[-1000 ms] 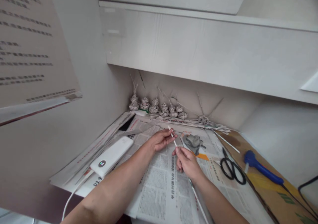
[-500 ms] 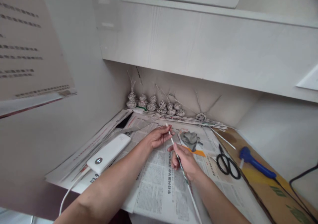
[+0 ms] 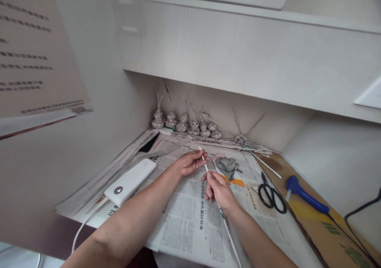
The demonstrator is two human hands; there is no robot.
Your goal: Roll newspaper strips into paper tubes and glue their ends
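Note:
A long, thin rolled-paper tube runs from the near edge up between my two hands, its white tip pointing away from me. My left hand pinches it close to that tip between thumb and fingers. Lower down, my right hand is closed around the same tube, which passes under the palm and comes out by the wrist. Beneath both hands lie printed newspaper sheets. Just beyond my right hand sits a grey lump of putty-like material with an orange strip under it.
Several woven paper gourds line the back wall, with a bundle of paper tubes before them. Black scissors and a blue glue gun lie right, the latter on cardboard. A white power bank lies left; a cabinet overhangs.
My right hand has turned slightly over the paper tube, now covering more of it. The left hand keeps its pinch near the tip in about the same place.

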